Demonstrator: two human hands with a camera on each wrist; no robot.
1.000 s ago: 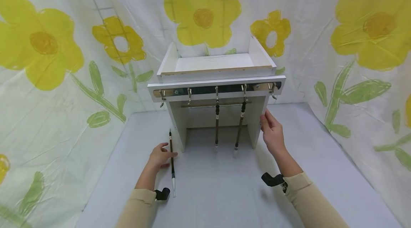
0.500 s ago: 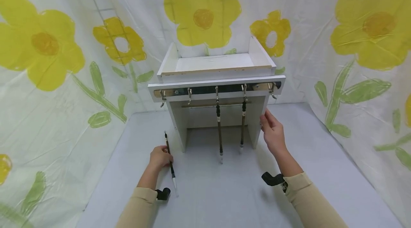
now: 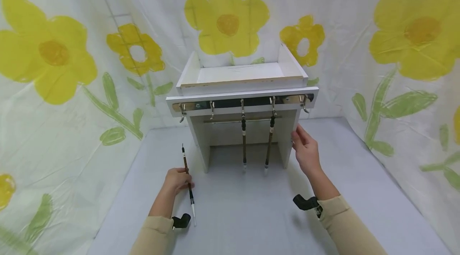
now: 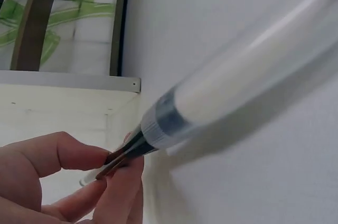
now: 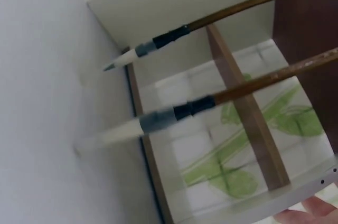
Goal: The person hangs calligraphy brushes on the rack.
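In the head view, my left hand (image 3: pixel 177 180) pinches the brown handle of a calligraphy brush (image 3: pixel 185 164), which slants with its hanging loop away from me. The left wrist view shows thumb and fingers around the handle and a clear cap (image 4: pixel 253 60) over the pale bristles. My right hand (image 3: pixel 306 151) grips the right side panel of a white rack (image 3: pixel 292 139), thumb and fingers at its front edge. Two more brushes, a middle one (image 3: pixel 244 143) and a right one (image 3: pixel 270 141), hang from the rack's hooks with bristles down.
A metal strip (image 3: pixel 226 102) with several hooks runs across the rack's front. The two outer hooks and the one left of centre carry nothing. An open white tray (image 3: pixel 240 72) tops the rack. A flower-printed curtain (image 3: pixel 395 99) surrounds the pale table (image 3: pixel 237 215).
My left hand, first loose-fingered beside the lying brush, has closed on its handle and shifted it slightly left. The hanging brushes have swung. My right hand stays on the panel.
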